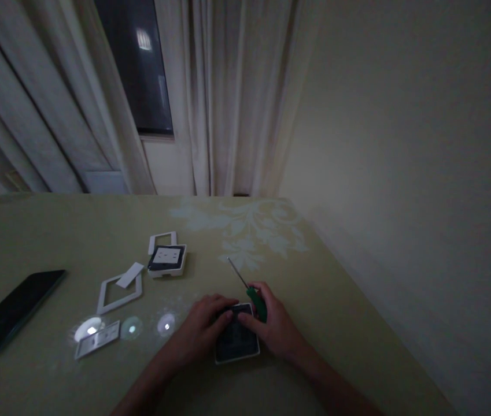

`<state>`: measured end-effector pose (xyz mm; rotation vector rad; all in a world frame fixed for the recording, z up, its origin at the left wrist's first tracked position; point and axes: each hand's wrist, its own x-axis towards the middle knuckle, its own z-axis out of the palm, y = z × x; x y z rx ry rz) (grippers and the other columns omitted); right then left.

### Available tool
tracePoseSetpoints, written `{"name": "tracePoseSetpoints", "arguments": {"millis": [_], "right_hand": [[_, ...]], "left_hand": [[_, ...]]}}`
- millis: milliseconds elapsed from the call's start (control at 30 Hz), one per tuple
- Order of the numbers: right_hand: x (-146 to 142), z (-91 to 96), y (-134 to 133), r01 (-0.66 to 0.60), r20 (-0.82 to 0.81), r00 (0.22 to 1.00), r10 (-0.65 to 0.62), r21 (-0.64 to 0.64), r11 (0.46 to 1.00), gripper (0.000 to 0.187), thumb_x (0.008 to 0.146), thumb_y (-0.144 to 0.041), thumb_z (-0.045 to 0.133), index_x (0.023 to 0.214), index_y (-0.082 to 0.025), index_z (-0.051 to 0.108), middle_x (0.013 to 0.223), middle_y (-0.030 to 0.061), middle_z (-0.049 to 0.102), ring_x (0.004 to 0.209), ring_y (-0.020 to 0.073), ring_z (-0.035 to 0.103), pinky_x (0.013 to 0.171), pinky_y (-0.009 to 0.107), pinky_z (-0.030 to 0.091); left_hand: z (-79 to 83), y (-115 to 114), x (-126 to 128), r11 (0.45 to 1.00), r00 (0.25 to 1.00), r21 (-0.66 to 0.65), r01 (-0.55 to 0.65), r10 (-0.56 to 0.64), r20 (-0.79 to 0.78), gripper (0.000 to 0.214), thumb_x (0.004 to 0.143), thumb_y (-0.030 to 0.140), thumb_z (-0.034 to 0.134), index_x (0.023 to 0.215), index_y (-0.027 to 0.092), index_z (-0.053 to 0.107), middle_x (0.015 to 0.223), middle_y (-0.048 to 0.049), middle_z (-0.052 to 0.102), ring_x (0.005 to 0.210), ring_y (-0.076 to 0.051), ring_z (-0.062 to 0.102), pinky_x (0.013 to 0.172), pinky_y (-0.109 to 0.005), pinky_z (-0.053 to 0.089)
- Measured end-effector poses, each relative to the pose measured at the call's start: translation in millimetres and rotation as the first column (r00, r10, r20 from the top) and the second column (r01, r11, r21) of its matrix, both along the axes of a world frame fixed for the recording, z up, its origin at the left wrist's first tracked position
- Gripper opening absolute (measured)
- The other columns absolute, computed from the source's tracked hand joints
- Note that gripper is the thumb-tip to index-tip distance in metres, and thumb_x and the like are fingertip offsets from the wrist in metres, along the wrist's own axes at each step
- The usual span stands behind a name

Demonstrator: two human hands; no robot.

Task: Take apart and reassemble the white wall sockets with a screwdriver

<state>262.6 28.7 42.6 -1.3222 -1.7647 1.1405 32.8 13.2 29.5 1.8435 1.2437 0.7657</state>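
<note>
Low in the middle of the head view, a white-rimmed square wall socket box (237, 341) with a dark face rests at the table. My left hand (204, 323) grips its left and far edge, the thumb pressed on the dark face. A screwdriver (257, 303) with a green handle is held in my right hand (277, 326), its shaft pointing up and to the left. The right thumb also lies on the box's dark face, near its far right corner. The fingers behind the box are partly hidden.
Left of the hands lie a second socket box (181, 269), a white frame (152, 242), a larger frame (100, 299) with a white strip (130, 275) across it, and a narrow plate (98, 341). A dark tablet-like slab (15, 312) is farther left. A wall (423, 202) borders the right edge.
</note>
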Motion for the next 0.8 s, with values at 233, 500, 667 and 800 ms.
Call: {"name": "tracePoseSetpoints", "arguments": {"millis": [233, 500, 667, 800], "right_hand": [[2.2, -5.6, 8.1, -0.065, 0.053, 0.996, 0.067, -0.036, 0.997, 0.045, 0.086, -0.037, 0.077, 0.125, -0.022, 0.062, 0.112, 0.0064, 0.073, 0.101, 0.0265, 0.067, 0.092, 0.038, 0.052], [13.0, -0.3, 2.3, -0.127, -0.012, 0.992, 0.127, -0.153, 0.980, 0.073, 0.073, -0.039, 0.093, 0.136, -0.022, 0.059, 0.112, 0.0044, 0.070, 0.099, 0.0254, 0.068, 0.084, 0.033, 0.052], [12.2, -0.2, 0.2, -0.176, 0.027, 0.984, 0.178, -0.078, 0.981, 0.059, 0.077, -0.038, 0.090, 0.128, -0.022, 0.064, 0.115, 0.0046, 0.073, 0.106, 0.0267, 0.068, 0.090, 0.033, 0.050], [14.3, -1.6, 2.4, -0.153, 0.025, 0.988, 0.154, -0.032, 0.988, 0.056, 0.080, -0.043, 0.088, 0.126, -0.021, 0.067, 0.112, 0.0051, 0.075, 0.105, 0.0276, 0.069, 0.092, 0.034, 0.050]], "left_hand": [[-11.7, 0.5, -1.9, 0.999, 0.999, -0.014, -0.034, 0.034, 0.024, 0.040, 0.104, 0.048, 0.056, 0.131, 0.028, 0.078, 0.126, -0.0092, 0.078, 0.120, -0.030, 0.069, 0.110, -0.045, 0.052], [-18.0, -1.4, -12.9, 0.995, 0.991, -0.097, 0.014, -0.001, 0.135, 0.059, 0.087, 0.048, 0.082, 0.141, 0.030, 0.069, 0.140, -0.0105, 0.072, 0.128, -0.034, 0.067, 0.111, -0.045, 0.054], [-16.0, -2.8, -10.9, 0.998, 0.998, -0.062, 0.015, -0.011, 0.063, 0.051, 0.088, 0.045, 0.081, 0.136, 0.032, 0.073, 0.135, -0.0085, 0.075, 0.126, -0.033, 0.068, 0.112, -0.047, 0.052], [-6.9, -6.3, -10.3, 0.999, 0.999, -0.032, 0.020, -0.019, 0.040, 0.047, 0.093, 0.049, 0.075, 0.137, 0.033, 0.073, 0.138, -0.0076, 0.075, 0.127, -0.031, 0.069, 0.112, -0.043, 0.053]]}}
